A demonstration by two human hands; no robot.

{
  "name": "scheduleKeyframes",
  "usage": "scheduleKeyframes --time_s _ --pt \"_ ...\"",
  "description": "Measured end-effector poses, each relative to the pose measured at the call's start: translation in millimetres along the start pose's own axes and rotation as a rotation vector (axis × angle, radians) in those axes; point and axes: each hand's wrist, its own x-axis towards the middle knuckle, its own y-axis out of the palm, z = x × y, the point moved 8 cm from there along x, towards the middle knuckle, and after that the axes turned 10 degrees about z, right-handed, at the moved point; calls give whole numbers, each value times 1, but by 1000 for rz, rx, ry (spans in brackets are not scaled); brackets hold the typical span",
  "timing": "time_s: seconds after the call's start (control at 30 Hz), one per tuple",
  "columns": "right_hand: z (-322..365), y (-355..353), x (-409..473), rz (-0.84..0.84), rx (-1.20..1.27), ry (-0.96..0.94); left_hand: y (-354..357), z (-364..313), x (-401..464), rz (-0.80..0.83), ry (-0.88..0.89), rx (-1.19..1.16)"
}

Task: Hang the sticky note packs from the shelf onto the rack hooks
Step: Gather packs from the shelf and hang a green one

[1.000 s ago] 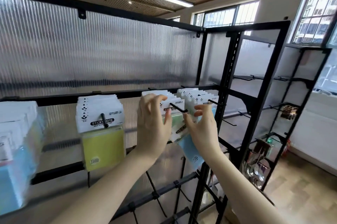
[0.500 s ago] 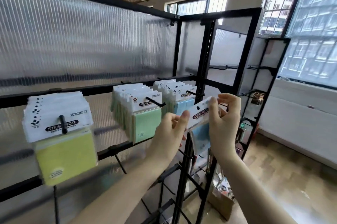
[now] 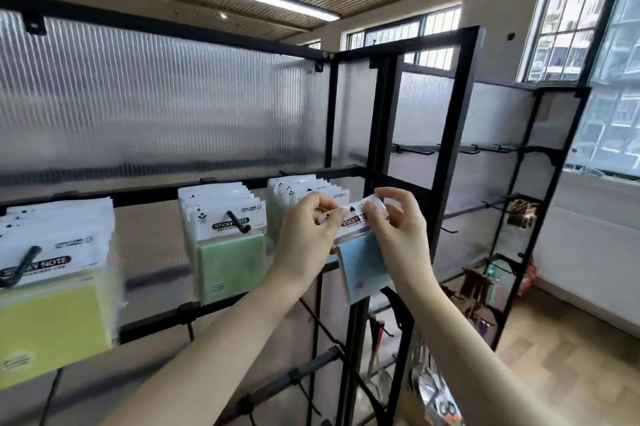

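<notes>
Straight ahead, a black metal rack [image 3: 349,179] backed by ribbed translucent panels fills the view. On its hooks hang rows of sticky note packs: yellow packs [image 3: 55,290] at nine o'clock, green packs [image 3: 225,238] nearer centre, a white-topped row [image 3: 304,190] behind the hands. At centre, both hands hold one blue pack [image 3: 362,259] up before the rack, left hand [image 3: 308,238] and right hand [image 3: 398,231] each pinching its white header card.

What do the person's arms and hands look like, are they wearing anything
Both forearms are bare, with no sleeves in view. The left hand and right hand wear no gloves, and no rings, watch or bracelets show. Any nail polish is too small to tell.
</notes>
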Motion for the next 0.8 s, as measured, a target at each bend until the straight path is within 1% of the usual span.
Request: scheduleKeyframes --time_s 0.3,0.47,0.57,0.63,0.7,0.8 --pt "-14 2 16 83 105 -38 6 -3 4 -132 50 149" --pt "-20 8 20 148 129 -58 3 -1 2 -184 1 230" --pt "-30 12 22 163 143 -24 1 4 1 -209 -60 327" --pt "-34 13 24 155 141 -16 -4 2 -2 -273 -67 422" --pt "-37 13 25 152 123 -25 -7 -3 -5 -355 -37 532" --pt "-44 15 27 166 115 -10 -8 -1 -8 -429 -54 601"
